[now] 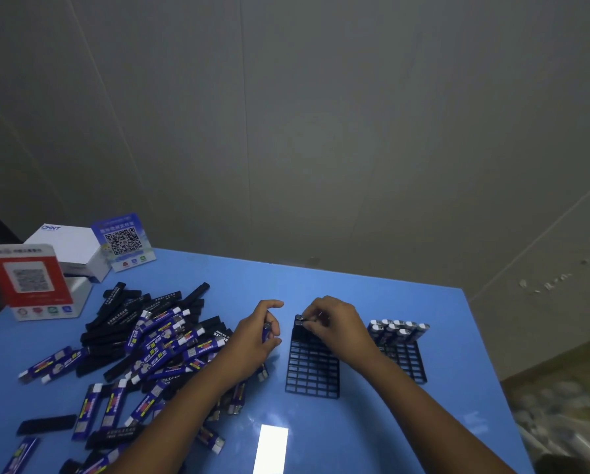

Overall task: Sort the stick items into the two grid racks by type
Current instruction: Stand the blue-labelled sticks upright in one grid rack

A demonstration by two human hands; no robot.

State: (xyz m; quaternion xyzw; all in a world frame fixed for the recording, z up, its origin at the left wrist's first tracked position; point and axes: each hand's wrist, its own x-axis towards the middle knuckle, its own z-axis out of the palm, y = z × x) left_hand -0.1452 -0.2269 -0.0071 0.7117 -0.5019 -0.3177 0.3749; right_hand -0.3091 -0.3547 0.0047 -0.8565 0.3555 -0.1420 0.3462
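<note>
A heap of black sticks [115, 323] and blue sticks [170, 340] covers the left of the blue table [372, 422]. A black grid rack [312, 371] stands in the middle, with a few black sticks in its far row. My right hand [334, 323] pinches a black stick [299, 321] at that far row. A second grid rack [406, 360] to the right holds several blue sticks [397, 328] upright at its far end. My left hand [257, 336] grips a blue stick [266, 331] just left of the middle rack.
A red QR code stand [30, 282], a white box [69, 248] and a blue QR code stand [124, 241] sit at the table's far left corner. A grey wall rises behind. The table's right edge drops to the floor. A bright glare patch [271, 449] lies near the front.
</note>
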